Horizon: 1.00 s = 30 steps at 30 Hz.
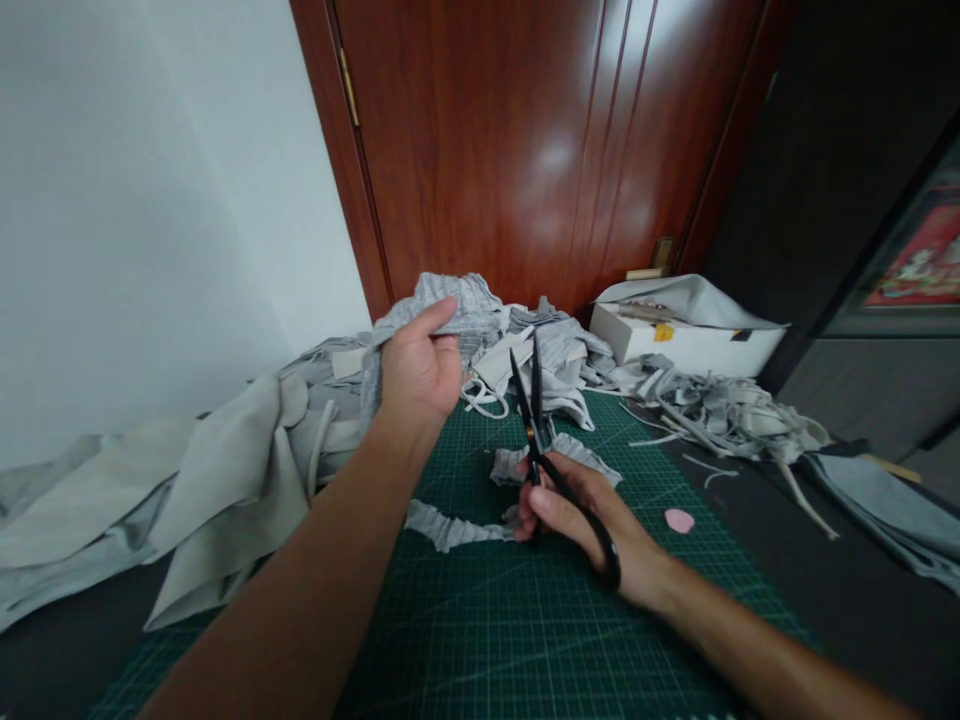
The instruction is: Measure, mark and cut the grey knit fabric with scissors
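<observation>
My left hand [424, 365] is closed on a piece of grey striped fabric [457, 295], thumb on top, lifted in front of the cloth heap at the back. In my right hand [570, 510] is a pair of black scissors [534, 425], blades pointing up and away and parted slightly. A ruffled grey fabric strip [454, 527] lies on the green cutting mat [480, 610], running to beneath my right fingers. Another grey scrap [589, 455] sits just behind that hand. Whether those fingers also pinch the strip is hidden.
Pale grey fabric pieces [232, 470] are piled along the left. At the back right stands a white box [679, 340] with cloth on it. A tangle of offcuts [727, 405] lies before it. Tailor's chalk, pink [679, 520], rests on the mat. A brown door [487, 150] rises behind.
</observation>
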Motion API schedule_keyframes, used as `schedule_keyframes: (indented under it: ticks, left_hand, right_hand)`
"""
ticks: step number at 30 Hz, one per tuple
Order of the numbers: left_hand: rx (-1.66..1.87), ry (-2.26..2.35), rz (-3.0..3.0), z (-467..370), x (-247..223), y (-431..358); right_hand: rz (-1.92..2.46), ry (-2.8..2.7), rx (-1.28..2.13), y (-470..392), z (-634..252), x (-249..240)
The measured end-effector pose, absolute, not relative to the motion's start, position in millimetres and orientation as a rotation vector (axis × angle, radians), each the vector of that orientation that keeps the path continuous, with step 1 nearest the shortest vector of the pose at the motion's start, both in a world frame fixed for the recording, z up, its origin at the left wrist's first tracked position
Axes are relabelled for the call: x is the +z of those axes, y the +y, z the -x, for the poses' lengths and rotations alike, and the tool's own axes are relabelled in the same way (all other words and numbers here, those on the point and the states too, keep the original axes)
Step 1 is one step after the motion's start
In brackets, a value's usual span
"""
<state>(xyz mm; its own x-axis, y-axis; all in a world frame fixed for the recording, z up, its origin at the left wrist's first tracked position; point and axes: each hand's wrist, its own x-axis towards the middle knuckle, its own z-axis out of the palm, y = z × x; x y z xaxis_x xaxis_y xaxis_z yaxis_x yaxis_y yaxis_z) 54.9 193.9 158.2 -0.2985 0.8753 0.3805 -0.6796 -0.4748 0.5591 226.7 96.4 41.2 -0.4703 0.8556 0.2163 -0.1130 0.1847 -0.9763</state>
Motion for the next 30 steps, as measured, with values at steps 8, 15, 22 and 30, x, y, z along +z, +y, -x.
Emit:
schedule_keyframes:
  ticks: [8,15,22,30]
  left_hand:
    - [1.833,0.402,-0.669,-77,110,177]
    - [1.839,0.431,-0.663,-83,111,165]
    - [1.896,0.508,-0.849,-88,107,148]
    - [1.908,0.490,-0.873,-96,100,144]
  right_hand:
    - [0.707,-1.552,1.513,93,-224,37]
    - [0.704,-1.595,1.484,90,-224,38]
    - [0.747,-1.646,1.346,85,-228,34]
    - [0.789,-1.624,1.220,88,-233,33]
